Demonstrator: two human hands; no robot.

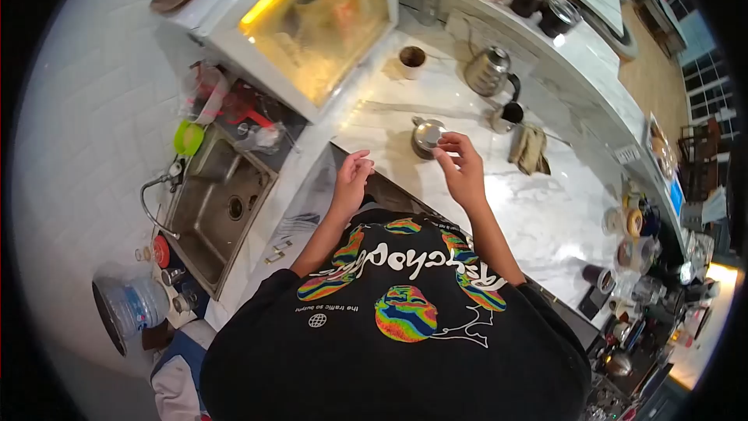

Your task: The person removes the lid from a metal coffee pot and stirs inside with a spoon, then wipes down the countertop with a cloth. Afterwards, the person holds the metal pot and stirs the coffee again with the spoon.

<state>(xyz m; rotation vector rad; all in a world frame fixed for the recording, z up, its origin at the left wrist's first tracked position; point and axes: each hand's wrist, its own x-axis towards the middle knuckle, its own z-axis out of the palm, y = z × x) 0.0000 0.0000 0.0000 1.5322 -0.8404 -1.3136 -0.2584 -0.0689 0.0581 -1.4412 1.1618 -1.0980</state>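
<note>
A small stainless steel pitcher [427, 133] stands on the white marble counter in front of me, its spout toward the upper left. My right hand [461, 169] is at its near right side, thumb and fingers closed about where the handle would be; the handle itself is hidden. My left hand [353, 178] hovers near the counter's front edge, left of the pitcher, fingers loosely bent and apart, holding nothing. Farther back is a steel gooseneck kettle [487, 72] with a black handle. A folded brownish cloth [530, 150] lies right of the pitcher.
A dark-filled cup [412, 61] and a small metal jug [506, 116] stand on the counter [538, 210]. At left are a lit glass-fronted cabinet [319, 23] and a steel sink [222, 199]. Cups and jars crowd the right end; a raised ledge [600, 78] runs behind.
</note>
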